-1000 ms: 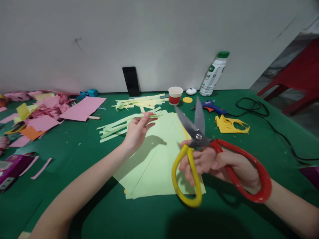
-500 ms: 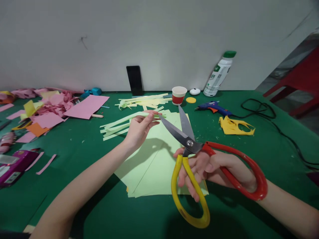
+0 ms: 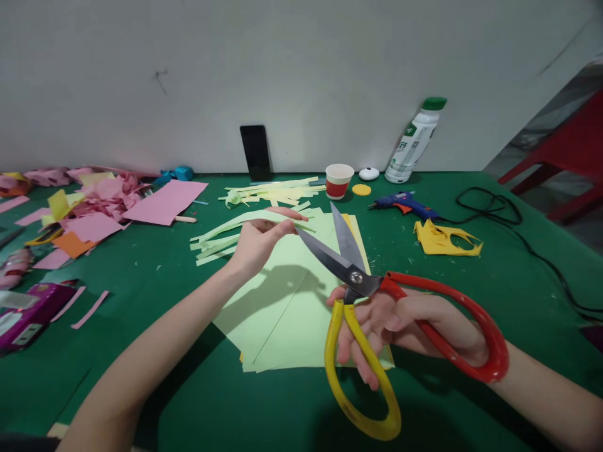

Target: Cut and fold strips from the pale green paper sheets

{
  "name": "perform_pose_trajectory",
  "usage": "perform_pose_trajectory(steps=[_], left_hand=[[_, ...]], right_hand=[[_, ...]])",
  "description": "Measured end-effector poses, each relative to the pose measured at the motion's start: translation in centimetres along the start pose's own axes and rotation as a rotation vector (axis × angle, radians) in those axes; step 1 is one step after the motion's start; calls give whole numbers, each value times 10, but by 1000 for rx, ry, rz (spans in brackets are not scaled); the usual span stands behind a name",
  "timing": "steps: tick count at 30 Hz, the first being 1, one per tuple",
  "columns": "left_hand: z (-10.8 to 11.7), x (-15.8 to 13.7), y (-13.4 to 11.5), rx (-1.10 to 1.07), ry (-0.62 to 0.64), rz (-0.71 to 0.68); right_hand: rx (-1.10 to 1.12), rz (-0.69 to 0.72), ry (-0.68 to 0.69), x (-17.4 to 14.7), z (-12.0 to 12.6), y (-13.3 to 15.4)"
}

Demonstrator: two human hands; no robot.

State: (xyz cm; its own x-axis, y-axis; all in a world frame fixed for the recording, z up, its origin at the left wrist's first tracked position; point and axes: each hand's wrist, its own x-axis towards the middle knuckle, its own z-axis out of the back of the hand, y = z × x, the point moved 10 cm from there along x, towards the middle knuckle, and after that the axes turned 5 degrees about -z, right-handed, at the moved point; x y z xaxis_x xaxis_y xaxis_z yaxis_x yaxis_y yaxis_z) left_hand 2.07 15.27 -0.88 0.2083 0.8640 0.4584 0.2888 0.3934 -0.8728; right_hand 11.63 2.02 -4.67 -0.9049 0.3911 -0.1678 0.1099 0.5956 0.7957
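Observation:
My left hand (image 3: 257,242) pinches a thin light-green paper strip (image 3: 282,221) above the table. My right hand (image 3: 405,323) grips large scissors (image 3: 362,285) with one yellow and one red handle. The blades are spread apart, and the lower blade's tip lies right by the strip near my left fingertips. Under both hands lies a stack of light-green paper sheets (image 3: 287,301) on the green table (image 3: 141,276). More cut green strips (image 3: 217,242) lie just left of the stack.
A red-and-white paper cup (image 3: 338,180), a black phone (image 3: 255,152) leaning on the wall, a white bottle (image 3: 415,140), a blue glue gun (image 3: 402,203) with black cable, yellow scraps (image 3: 445,238). Pink paper scraps (image 3: 108,204) and a purple box (image 3: 26,314) lie left.
The scissors swung from upright towards the left, blades now reaching the strip in my left hand. My left hand stayed nearly in place, dipping slightly.

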Motion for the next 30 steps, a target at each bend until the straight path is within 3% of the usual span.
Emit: perform_pose_trajectory(steps=[5, 10, 15, 24, 30], left_hand=[[-2, 0, -9, 138, 104, -32], [-12, -2, -12, -68, 108, 19], [-23, -6, -17, -217, 70, 87], [-30, -17, -27, -107, 33, 209], [-40, -27, -29, -41, 120, 262]], right_hand=[[34, -7, -17, -2, 2, 0], [-137, -20, -48, -4, 2, 2], [-136, -8, -123, -9, 4, 7], [-352, -8, -273, -18, 3, 17], [-367, -58, -298, -19, 2, 13]])
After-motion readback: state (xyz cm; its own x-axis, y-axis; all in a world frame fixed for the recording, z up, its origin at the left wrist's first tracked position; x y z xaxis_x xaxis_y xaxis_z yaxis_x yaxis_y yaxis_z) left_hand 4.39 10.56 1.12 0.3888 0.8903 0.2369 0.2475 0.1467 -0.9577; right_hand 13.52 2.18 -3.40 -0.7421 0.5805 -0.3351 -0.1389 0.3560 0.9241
